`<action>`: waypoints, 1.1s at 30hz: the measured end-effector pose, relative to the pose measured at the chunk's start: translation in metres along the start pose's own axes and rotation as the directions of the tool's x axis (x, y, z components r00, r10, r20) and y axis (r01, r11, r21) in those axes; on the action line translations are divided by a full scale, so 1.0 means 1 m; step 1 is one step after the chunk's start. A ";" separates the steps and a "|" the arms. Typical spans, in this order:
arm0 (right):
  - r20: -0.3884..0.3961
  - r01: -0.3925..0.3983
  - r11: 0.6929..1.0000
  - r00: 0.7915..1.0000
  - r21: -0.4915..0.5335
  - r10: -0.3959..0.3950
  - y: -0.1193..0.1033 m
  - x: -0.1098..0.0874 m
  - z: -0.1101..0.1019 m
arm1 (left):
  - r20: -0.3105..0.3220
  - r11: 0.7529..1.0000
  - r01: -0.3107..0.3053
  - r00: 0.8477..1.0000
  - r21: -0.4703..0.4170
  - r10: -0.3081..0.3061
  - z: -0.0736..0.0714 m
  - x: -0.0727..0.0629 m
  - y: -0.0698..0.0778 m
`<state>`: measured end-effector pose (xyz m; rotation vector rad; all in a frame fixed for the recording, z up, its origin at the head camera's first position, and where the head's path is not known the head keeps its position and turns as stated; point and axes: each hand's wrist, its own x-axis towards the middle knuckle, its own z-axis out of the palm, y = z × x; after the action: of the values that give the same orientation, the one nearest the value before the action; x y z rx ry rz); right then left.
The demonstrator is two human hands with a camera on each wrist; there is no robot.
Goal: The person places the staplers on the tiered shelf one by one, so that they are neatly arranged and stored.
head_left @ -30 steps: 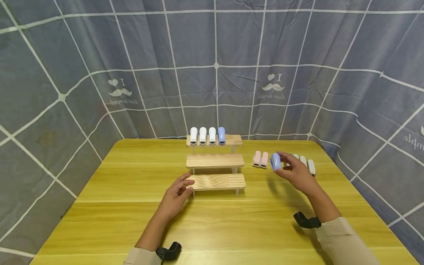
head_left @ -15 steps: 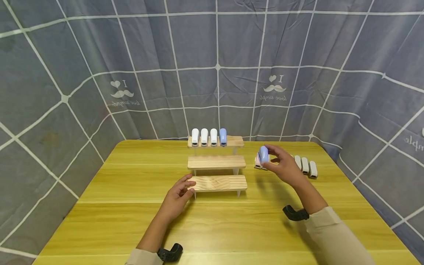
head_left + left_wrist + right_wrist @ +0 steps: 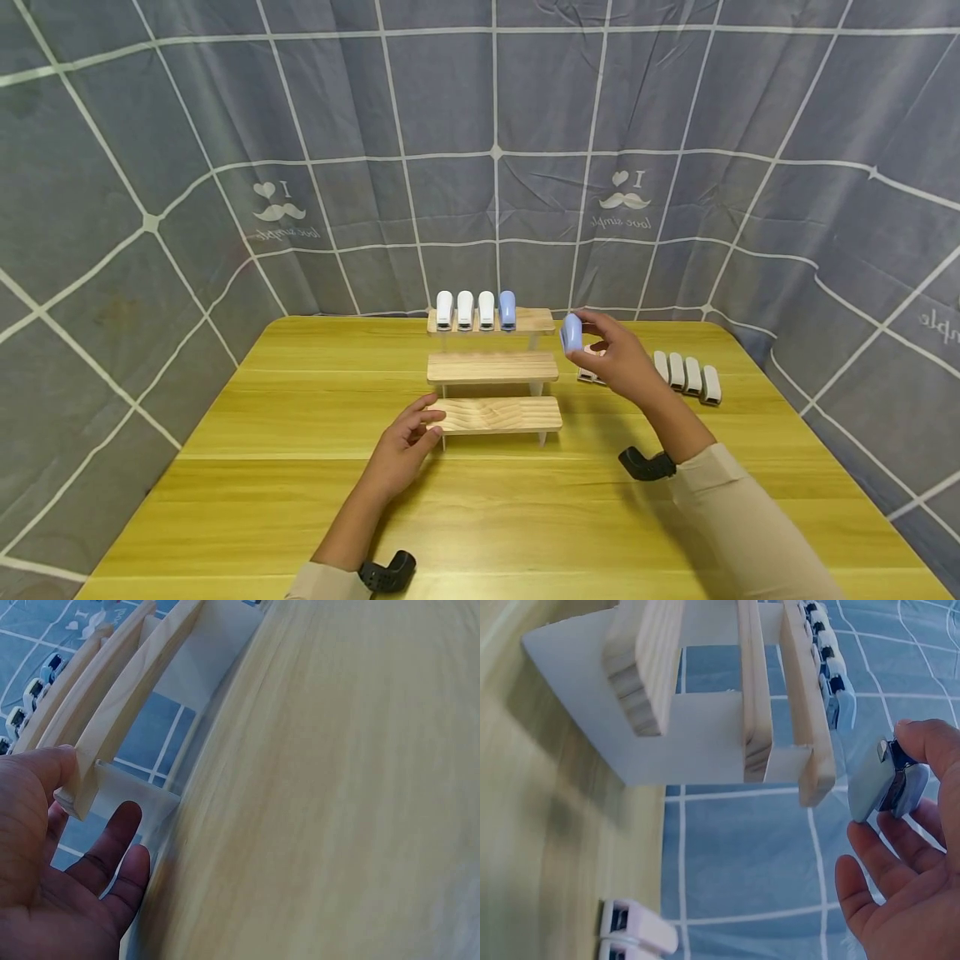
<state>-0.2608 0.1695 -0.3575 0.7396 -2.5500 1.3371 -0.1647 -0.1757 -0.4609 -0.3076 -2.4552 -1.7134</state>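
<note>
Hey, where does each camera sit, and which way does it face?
Head: on the head, facing forward and down at table, stand and curtain; left hand, right hand and forearms show.
Left wrist: on that wrist, facing the stand; left hand shows.
Right wrist: likewise, facing stand and held stapler; right hand shows.
Both wrist views share the stand.

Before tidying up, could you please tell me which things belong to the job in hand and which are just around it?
Part of the job:
blue stapler in the right hand
tiered stand, touched by the left hand
four staplers on its top tier
probably the pink staplers and whitish staplers on the table

Just around:
grey curtain
black wrist devices
</note>
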 end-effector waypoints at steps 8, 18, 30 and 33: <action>0.033 0.002 0.999 0.999 -0.036 -0.001 -0.013 0.024 0.007 | -0.008 1.000 -0.004 1.000 0.015 0.004 0.000 0.000 0.000; 0.059 -0.020 1.000 0.998 -0.003 0.021 -0.016 0.048 0.018 | -0.004 1.000 0.000 1.000 0.015 0.000 0.000 0.000 -0.001; 0.091 -0.067 0.993 0.994 0.098 0.058 -0.012 0.064 0.032 | 0.008 1.000 0.010 1.000 0.015 -0.010 0.000 0.000 -0.003; 0.090 -0.070 0.994 0.994 0.089 0.062 -0.011 0.066 0.033 | 0.008 1.000 0.008 1.000 0.016 -0.008 0.000 0.001 -0.003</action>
<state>-0.3100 0.1148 -0.3443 0.7517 -2.6170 1.4836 -0.1659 -0.1761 -0.4633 -0.3047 -2.4779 -1.6983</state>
